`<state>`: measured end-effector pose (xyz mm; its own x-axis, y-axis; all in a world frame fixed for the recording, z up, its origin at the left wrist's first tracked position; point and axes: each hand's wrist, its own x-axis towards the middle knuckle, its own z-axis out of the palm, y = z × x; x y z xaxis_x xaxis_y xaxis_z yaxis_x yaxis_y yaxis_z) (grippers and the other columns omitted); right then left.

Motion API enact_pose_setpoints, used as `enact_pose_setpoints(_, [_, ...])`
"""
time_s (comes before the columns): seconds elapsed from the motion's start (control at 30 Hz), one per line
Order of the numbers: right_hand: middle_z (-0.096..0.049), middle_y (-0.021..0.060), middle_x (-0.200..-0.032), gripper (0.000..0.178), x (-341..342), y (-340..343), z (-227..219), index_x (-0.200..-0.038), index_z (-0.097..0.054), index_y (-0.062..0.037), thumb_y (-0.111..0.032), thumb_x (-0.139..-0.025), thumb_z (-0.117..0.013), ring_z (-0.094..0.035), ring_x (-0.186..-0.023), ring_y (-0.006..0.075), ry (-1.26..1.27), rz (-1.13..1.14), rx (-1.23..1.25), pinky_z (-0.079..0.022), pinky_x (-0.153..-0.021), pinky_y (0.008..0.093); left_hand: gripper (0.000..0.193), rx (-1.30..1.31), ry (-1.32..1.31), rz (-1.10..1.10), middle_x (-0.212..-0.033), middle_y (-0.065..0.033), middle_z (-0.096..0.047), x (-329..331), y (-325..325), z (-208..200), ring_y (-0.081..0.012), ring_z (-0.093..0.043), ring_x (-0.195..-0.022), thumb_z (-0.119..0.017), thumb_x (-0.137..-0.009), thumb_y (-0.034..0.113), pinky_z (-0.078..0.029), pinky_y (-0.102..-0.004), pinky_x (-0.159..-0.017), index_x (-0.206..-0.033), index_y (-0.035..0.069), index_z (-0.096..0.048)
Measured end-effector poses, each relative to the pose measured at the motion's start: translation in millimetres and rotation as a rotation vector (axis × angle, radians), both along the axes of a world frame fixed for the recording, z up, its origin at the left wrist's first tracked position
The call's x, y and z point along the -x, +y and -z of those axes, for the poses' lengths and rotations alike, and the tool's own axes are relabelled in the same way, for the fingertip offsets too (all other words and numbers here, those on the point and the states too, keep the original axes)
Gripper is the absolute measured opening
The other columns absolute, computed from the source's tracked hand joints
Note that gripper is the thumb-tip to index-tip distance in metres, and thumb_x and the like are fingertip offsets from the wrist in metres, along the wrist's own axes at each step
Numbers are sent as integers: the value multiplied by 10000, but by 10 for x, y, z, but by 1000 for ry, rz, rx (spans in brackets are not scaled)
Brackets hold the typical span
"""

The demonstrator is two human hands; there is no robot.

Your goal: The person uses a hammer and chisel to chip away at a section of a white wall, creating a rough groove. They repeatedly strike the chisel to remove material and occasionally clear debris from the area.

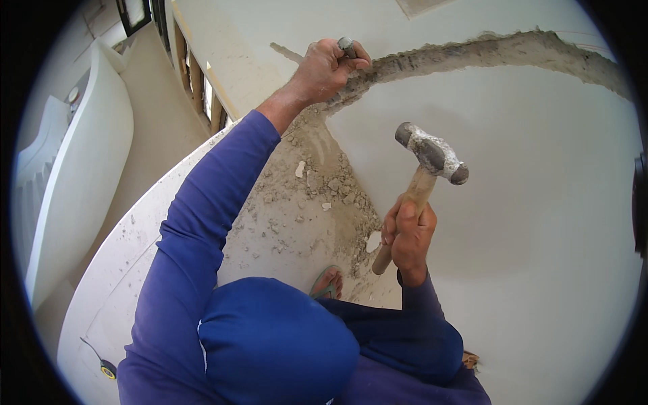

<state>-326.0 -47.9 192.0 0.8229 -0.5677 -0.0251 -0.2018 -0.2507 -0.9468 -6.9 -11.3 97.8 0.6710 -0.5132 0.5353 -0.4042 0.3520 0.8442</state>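
Observation:
My left hand (329,69) is closed around a metal chisel (346,46). Only its blunt struck end shows above the fingers; the tip is hidden. This hand is at the left part of a rough channel (472,55) cut into the pale wall. Lower and to the right, my right hand (410,233) grips the wooden handle of a ball-peen hammer (430,151). The hammer's head is dusted white and raised in front of the smooth wall, apart from the chisel.
Broken plaster rubble (337,192) lies along the wall's foot and across the dusty floor. My sandalled foot (329,281) stands beside it. A tape measure (107,368) lies at the lower left. A curved white parapet (88,169) and a window frame (196,74) are on the left.

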Motion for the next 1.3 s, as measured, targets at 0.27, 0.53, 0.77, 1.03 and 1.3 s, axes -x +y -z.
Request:
enact_pose_setpoints(0.27, [-536, -11, -641, 396, -9, -9, -224, -1085, -571, 16, -380, -1089, -589, -478, -496, 48, -53, -74, 218, -379, -451, 232, 73, 189, 75, -40, -956, -64, -797, 210, -33, 170, -135, -738, -908, -700, -997, 15, -600, -307, -844, -1027, 27, -765])
enact_pose_setpoints(0.53, [-588, 85, -629, 348, -759, -11, -1110, -1058, -588, 7, -313, -1016, -717, -601, -499, 231, 62, -401, 1164, -482, -492, 347, 116, 200, -107, -82, -896, -125, -776, 370, -28, 227, -215, -733, -750, -667, -954, -37, -582, -348, -693, -1038, 26, -717])
enact_pose_setpoints(0.77, [-583, 161, -623, 341, -1360, 236, -1337, -901, -516, -35, -269, -993, -746, -616, -536, 345, 440, -559, 1357, -499, -517, 439, 104, 232, 46, -11, -915, -133, -772, 261, -135, 343, -214, -751, -810, -768, -911, 34, -591, -351, -728, -1012, 31, -743])
enact_pose_setpoints(1.03, [-567, 174, -606, 367, -1499, -9, -1354, -848, -494, -21, -259, -1015, -718, -563, -502, 364, 561, -555, 1426, -461, -511, 444, 68, 166, -83, -118, -892, -165, -767, 315, -109, 251, -236, -702, -708, -739, -962, 61, -572, -368, -682, -1014, 22, -758])
enact_pose_setpoints(1.3, [-573, 169, -611, 351, -1379, 286, -1390, -866, -513, -17, -262, -1023, -710, -584, -513, 363, 86, -538, 1200, -469, -521, 447, 43, 227, -132, -111, -863, -170, -745, 241, -24, 132, -265, -685, -709, -732, -957, 49, -550, -387, -693, -988, 20, -728])
